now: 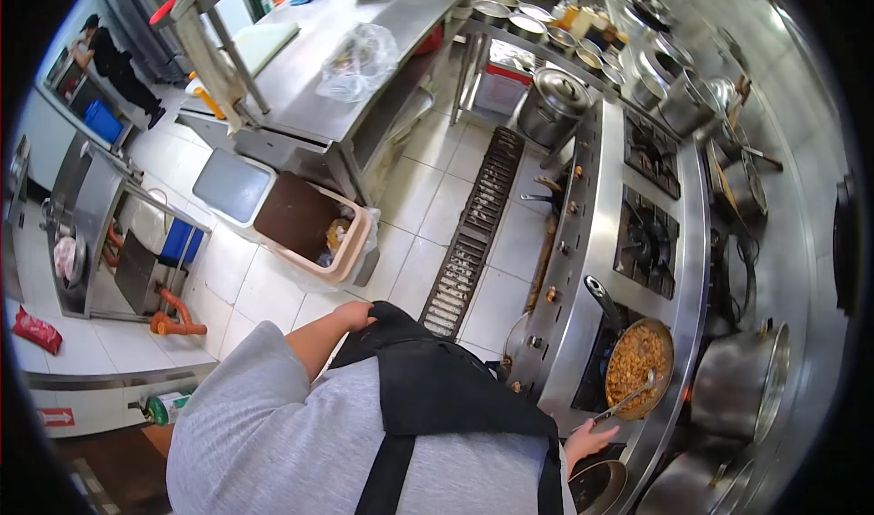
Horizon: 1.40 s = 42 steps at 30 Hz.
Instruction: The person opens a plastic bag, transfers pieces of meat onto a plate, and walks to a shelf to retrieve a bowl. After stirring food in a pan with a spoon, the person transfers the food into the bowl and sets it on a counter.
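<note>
In the head view, a frying pan (672, 367) sits on the stove's near burner, filled with browned, chopped food (635, 356). Its black handle points up and left. A metal spoon (650, 380) rests with its bowl in the food, and its handle runs down to my right hand (590, 443), which holds the end between thumb and fingers. My left hand (355, 316) is closed at the edge of my black apron (437, 383), away from the stove; its fingertips are partly hidden.
Steel pots (739, 383) line the wall side of the stove (583, 269). A lidded pot (553, 105) stands beyond it. A floor drain grate (473, 233) runs along the aisle. On the left are a waste bin (337, 265) and a steel table (309, 119); another person (123, 64) stands far back.
</note>
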Available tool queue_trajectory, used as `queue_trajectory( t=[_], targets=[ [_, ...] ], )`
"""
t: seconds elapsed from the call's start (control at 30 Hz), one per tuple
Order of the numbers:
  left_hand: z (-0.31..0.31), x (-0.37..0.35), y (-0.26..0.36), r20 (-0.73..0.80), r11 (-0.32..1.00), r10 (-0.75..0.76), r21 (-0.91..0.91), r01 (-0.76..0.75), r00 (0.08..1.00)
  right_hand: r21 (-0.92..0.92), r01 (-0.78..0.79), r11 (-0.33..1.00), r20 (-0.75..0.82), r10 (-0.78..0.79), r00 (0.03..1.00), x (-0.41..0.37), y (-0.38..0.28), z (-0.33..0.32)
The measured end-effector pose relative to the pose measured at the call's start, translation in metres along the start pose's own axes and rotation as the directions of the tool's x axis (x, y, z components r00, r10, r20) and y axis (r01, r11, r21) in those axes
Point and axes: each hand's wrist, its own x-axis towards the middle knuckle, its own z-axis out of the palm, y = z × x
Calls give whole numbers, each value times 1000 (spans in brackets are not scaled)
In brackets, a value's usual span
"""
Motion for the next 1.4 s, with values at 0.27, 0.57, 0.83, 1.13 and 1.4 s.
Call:
queue_trajectory(
  t=[0.27,0.57,0.83,1.13,1.4],
  targets=[
    [40,-74,-157,-29,963,-197,-192,188,980,270,684,678,-128,-679,723,-76,-254,7],
    [66,-193,-311,-91,785,-428,-530,319,899,593,735,328,477,-879,7,-366,-380,93],
    [8,-222,-378,-251,683,-545,-686,250,800,730,618,293,232,-956,180,-391,-578,126],
    [-80,-192,-469,-318,671,-511,-728,140,798,784,433,446,167,-822,545,-391,-880,260],
    [-109,-241,-579,-286,541,-705,-809,231,649,219,531,819,209,-571,794,-441,-959,309]
  ],
)
